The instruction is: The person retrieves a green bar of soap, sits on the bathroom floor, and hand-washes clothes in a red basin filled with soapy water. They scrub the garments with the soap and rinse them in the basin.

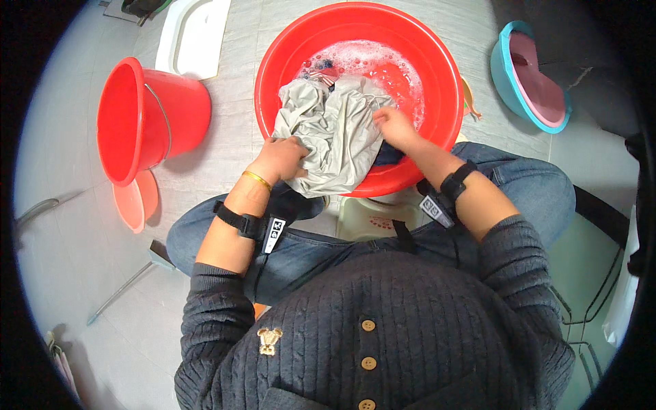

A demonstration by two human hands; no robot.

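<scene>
A large red basin of soapy water stands in front of me. Wet light-grey cloth, wrinkled and bunched, lies in it and hangs over the near rim. My left hand is closed on the cloth's left edge, at the basin's near left rim. On the cloth's right side, my right hand has its fingers curled in and pinches the fabric. Striped cloth shows behind the grey cloth, among the suds. Dark blue cloth lies under my right wrist, mostly hidden.
To the left, a red bucket lies tipped beside a pink-orange dipper. A white tray sits at the far left. Blue and pink basins stand at the far right. Below the red basin is a pale stool-like object between my legs.
</scene>
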